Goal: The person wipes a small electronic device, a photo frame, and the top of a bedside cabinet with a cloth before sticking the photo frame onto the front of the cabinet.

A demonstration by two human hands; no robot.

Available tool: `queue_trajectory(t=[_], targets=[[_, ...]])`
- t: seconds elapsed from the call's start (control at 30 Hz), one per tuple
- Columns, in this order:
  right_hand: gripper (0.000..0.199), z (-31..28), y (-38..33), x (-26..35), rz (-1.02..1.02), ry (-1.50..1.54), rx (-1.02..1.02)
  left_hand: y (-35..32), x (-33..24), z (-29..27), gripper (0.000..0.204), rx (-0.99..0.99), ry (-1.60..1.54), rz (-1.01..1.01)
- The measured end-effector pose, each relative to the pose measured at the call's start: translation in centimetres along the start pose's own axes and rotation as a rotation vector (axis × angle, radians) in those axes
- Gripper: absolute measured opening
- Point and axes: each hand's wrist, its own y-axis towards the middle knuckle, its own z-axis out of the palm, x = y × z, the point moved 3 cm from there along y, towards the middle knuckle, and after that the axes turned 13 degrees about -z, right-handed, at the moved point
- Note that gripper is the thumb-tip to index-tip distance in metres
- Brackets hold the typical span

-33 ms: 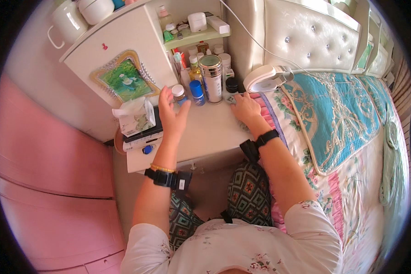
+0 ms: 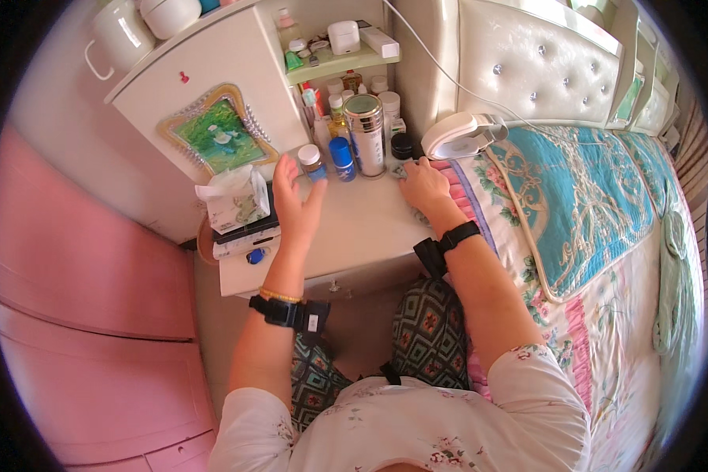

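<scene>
My left hand hovers over the white tabletop, its fingers and thumb apart with nothing between them. Just beyond its thumb stands a small jar with a white cap, and beside that a blue bottle. To their right is a tall silver-and-white canister. At the table's right edge, my right hand has curled fingers around or against something greyish that I cannot make out. A black-lidded jar stands just beyond those fingers.
A tissue pack lies on dark and white boxes at the left, with a blue object before it. Several bottles crowd the shelf unit. A white lamp-like device sits by the bed. A pink cabinet stands left.
</scene>
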Motion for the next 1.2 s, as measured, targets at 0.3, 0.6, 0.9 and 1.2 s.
queue_trajectory(t=[0.3, 0.6, 0.9, 1.2], targets=[[0.025, -0.7, -4.7, 4.0, -0.052, -0.043, 0.057, -5.4, 4.0, -4.9, 0.053, 0.066, -0.049, -0.167], [0.021, 1.8, -4.7, 13.6, -0.173, 0.065, 0.107, -8.6, 3.9, -9.1, 0.046, -0.086, -0.286, -0.201], [0.02, 2.9, -9.8, 20.7, -0.44, 0.04, 0.104, -10.9, 4.3, -12.4, 0.039, -0.169, -0.291, -0.241], [0.025, -2.3, -14.5, 5.5, 0.06, 0.027, -0.178, -12.4, 4.0, -11.3, 0.036, -0.148, -0.348, -0.265]])
